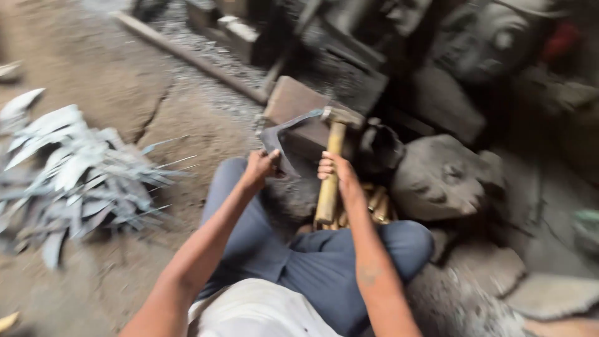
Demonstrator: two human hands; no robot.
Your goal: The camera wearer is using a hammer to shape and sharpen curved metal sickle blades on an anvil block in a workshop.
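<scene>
No packages, labels, signs or screens show anywhere in this workshop view.

Tight ahead of us, open dirt to the left

Our hands work hemmed in: the block (293, 103) and dark machine parts (349, 68) stand ahead, the big stone (440, 178) crowds the right, our knees close in below; leftward bare floor (106, 75) gives passage as far as the pile of metal blades (75, 175)
</scene>
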